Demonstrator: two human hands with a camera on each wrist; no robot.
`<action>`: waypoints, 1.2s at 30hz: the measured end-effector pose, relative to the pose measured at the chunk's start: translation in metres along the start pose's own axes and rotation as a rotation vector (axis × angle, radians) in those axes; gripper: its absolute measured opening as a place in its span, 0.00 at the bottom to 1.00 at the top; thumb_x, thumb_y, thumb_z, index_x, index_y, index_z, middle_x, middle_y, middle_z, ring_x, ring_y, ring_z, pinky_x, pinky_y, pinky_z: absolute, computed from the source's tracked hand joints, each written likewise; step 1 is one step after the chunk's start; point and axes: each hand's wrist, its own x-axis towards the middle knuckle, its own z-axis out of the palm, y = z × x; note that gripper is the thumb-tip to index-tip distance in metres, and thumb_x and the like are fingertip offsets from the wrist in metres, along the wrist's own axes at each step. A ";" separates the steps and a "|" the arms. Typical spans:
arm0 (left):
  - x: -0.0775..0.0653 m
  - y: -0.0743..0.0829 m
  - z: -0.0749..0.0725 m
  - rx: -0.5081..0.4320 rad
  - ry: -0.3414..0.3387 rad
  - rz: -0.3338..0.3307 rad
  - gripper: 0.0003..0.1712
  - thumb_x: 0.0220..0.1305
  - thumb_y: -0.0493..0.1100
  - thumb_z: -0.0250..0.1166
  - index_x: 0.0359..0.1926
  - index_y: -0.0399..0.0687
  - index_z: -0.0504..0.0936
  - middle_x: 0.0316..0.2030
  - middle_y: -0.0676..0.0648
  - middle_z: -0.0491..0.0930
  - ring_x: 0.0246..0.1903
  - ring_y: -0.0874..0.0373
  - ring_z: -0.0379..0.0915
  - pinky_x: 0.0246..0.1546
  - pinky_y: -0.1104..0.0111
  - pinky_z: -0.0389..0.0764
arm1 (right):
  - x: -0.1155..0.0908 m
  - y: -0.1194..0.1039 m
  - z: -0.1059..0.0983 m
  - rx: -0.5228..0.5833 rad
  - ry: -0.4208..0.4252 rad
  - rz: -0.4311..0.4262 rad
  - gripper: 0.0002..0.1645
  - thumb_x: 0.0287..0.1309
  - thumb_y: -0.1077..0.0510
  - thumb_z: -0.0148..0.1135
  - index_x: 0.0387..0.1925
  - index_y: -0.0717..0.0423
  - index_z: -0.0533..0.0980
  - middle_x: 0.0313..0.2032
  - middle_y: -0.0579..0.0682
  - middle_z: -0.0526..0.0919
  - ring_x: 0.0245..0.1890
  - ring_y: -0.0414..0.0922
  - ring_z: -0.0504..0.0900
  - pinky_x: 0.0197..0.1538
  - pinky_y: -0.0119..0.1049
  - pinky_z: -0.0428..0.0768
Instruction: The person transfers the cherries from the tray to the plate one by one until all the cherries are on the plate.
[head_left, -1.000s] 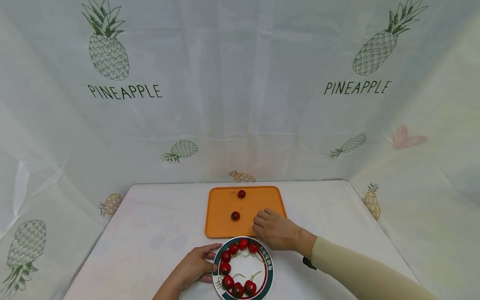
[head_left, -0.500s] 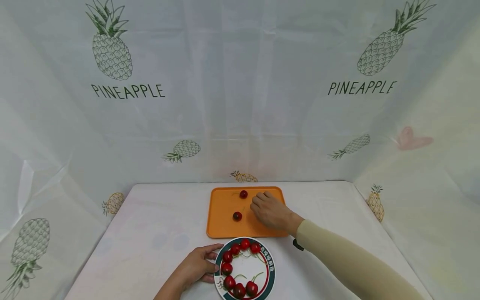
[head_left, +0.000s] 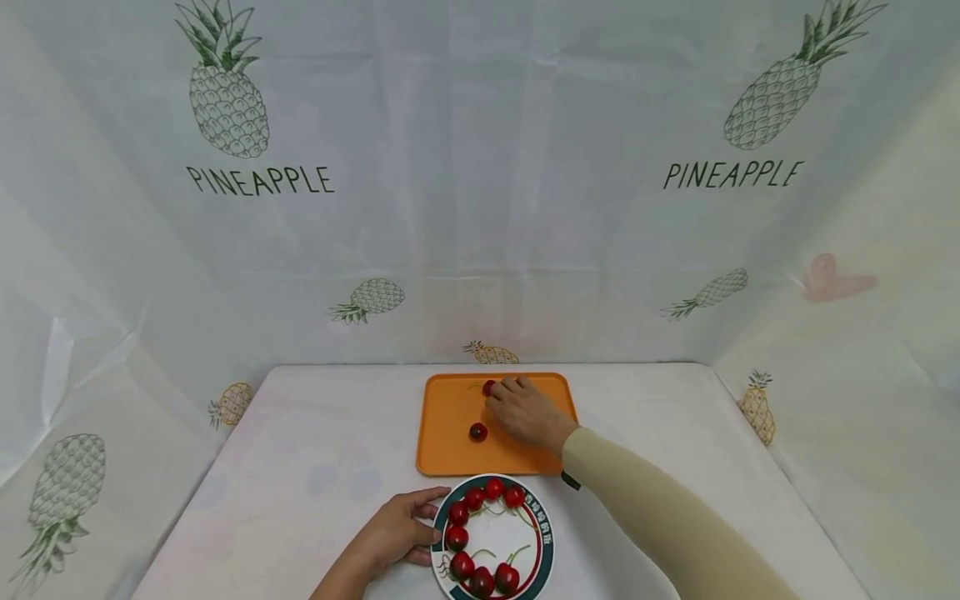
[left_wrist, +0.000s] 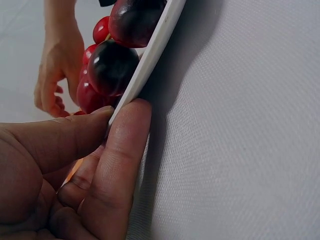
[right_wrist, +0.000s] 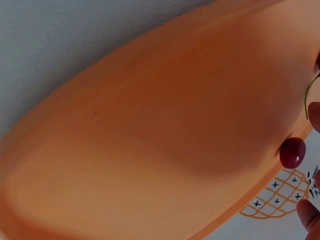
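In the head view my left hand [head_left: 397, 531] holds the left rim of a round white plate [head_left: 545, 554] with a green and red border. The left wrist view has its thumb above and a finger under the rim, pinching it. Several cherries [head_left: 457, 537] with green stems line the plate. Over the orange tray [head_left: 442, 454] my right hand [head_left: 525, 412] reaches to the far cherry [head_left: 489, 388], which it partly hides. In the right wrist view that cherry [right_wrist: 292, 152] lies between spread fingertips [right_wrist: 307, 212], apart from them. Another cherry [head_left: 477, 432] sits nearer me on the tray.
The tray lies just beyond the plate on a table [head_left: 315, 467] with a white cloth. A pale curtain [head_left: 480, 167] printed with pineapples stands behind and at both sides of the table.
My right hand has moved from beside the plate forward and left across the tray, up to the far cherry. The left hand still holds the plate in the same place.
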 end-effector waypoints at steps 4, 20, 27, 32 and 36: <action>0.001 0.000 0.000 0.003 0.008 -0.011 0.41 0.59 0.24 0.70 0.73 0.43 0.74 0.45 0.43 0.80 0.32 0.55 0.85 0.34 0.61 0.93 | 0.004 -0.002 0.005 -0.025 -0.026 -0.002 0.12 0.77 0.50 0.60 0.56 0.49 0.78 0.53 0.48 0.78 0.52 0.50 0.73 0.56 0.41 0.78; 0.000 -0.003 -0.003 0.018 0.004 0.003 0.40 0.59 0.24 0.70 0.73 0.42 0.74 0.45 0.43 0.81 0.32 0.55 0.85 0.33 0.61 0.92 | 0.012 -0.010 0.011 -0.056 -0.056 0.007 0.13 0.77 0.52 0.60 0.58 0.49 0.77 0.57 0.49 0.76 0.57 0.51 0.73 0.60 0.41 0.80; 0.000 -0.002 -0.002 0.001 -0.008 0.012 0.40 0.60 0.25 0.70 0.73 0.42 0.74 0.45 0.43 0.81 0.33 0.55 0.85 0.33 0.60 0.93 | 0.013 -0.010 0.012 -0.074 -0.100 0.008 0.12 0.78 0.52 0.58 0.58 0.48 0.76 0.58 0.49 0.76 0.58 0.51 0.72 0.59 0.40 0.79; 0.001 -0.002 -0.001 0.008 -0.007 0.003 0.40 0.60 0.25 0.70 0.73 0.43 0.75 0.45 0.43 0.80 0.33 0.55 0.84 0.33 0.61 0.93 | 0.012 -0.010 0.016 -0.054 -0.089 0.018 0.12 0.79 0.52 0.57 0.57 0.47 0.77 0.57 0.48 0.77 0.58 0.50 0.72 0.60 0.40 0.78; 0.002 -0.001 0.000 0.014 -0.002 -0.004 0.40 0.59 0.25 0.71 0.73 0.44 0.75 0.45 0.43 0.81 0.32 0.55 0.85 0.34 0.61 0.92 | 0.011 -0.009 0.017 -0.058 -0.078 0.013 0.11 0.78 0.52 0.58 0.56 0.46 0.77 0.56 0.47 0.78 0.57 0.50 0.72 0.58 0.40 0.78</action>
